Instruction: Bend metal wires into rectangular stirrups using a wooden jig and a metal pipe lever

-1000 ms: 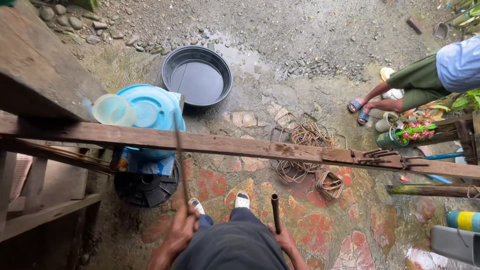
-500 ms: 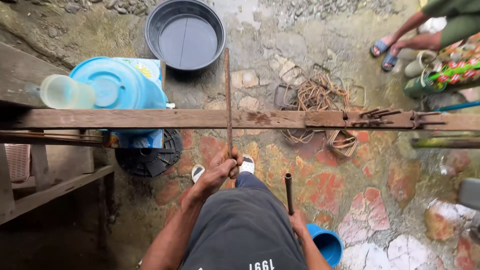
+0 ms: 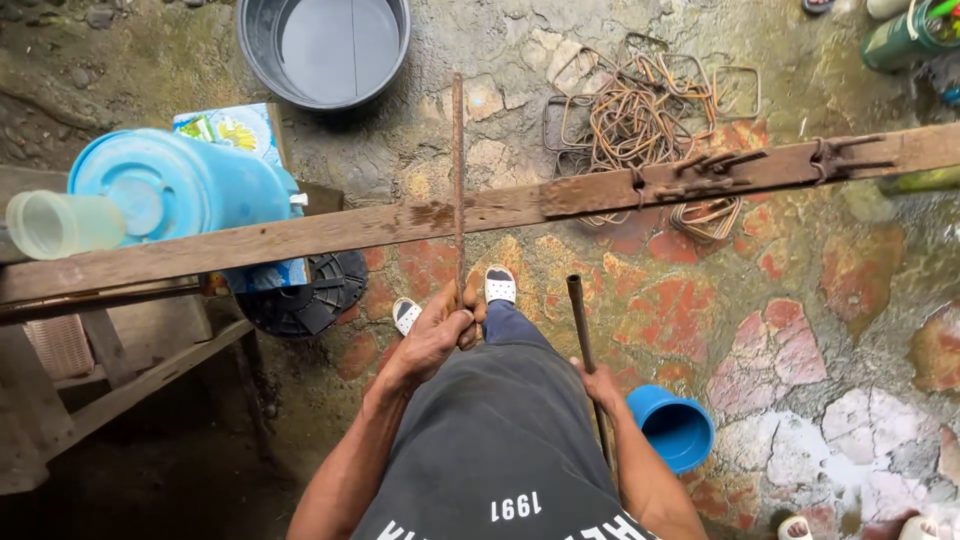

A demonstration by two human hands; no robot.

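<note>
Left hand clenched on thin rusty rod, rod running 12 o'clock across wooden beam; right hand grasping dark pipe.

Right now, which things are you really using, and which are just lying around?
In use:
left hand holding the thin rusty rod
right hand holding the dark pipe
wooden plank

Lying about:
black tub
blue jug
bent wire loops
blue cup
</note>
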